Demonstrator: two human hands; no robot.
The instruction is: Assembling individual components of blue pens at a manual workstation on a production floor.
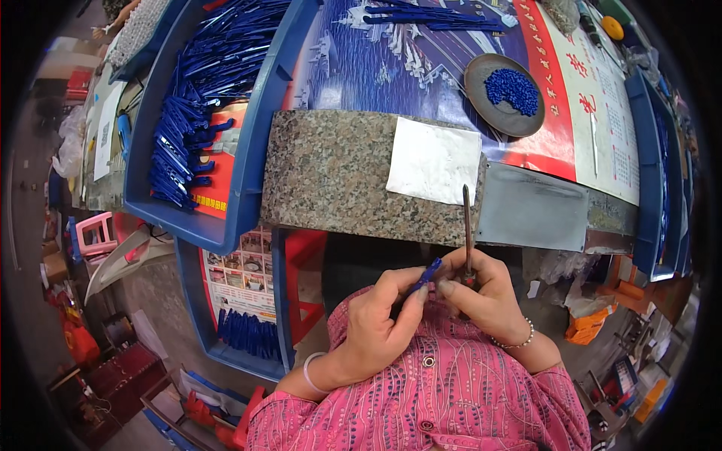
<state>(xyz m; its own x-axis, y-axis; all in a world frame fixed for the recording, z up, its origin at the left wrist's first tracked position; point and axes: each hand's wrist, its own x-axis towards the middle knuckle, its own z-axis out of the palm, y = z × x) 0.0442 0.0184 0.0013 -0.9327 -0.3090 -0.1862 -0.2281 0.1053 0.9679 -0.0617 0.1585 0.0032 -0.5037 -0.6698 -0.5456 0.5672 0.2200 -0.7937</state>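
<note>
The small blue piece [427, 274] was in front of the person's shirt [429, 361], on the near side of the worktop [331, 173], and the left hand [385, 314] pinched it between thumb and forefinger, with one end sticking out toward the far right. The right hand [481, 289] was closed around a slim dark tool [468, 225], whose narrow end pointed to the far side, above the near edge of the white sheet [434, 161]. The fingertips of both hands came so close together that I could not tell whether the right one also touched the piece.

By its look, the piece should be light and rather stiff, like hard plastic, and its shiny surface may slip a little under dry fingers. I would take it by the middle of its narrow body, with a gentle pinch, because a thin end could bend or snap. The blue beads [515, 92] in the round dish [479, 94], at the far right, would probably roll easily (one bump of the dish might scatter them), so fingertips would suit them better.
</note>
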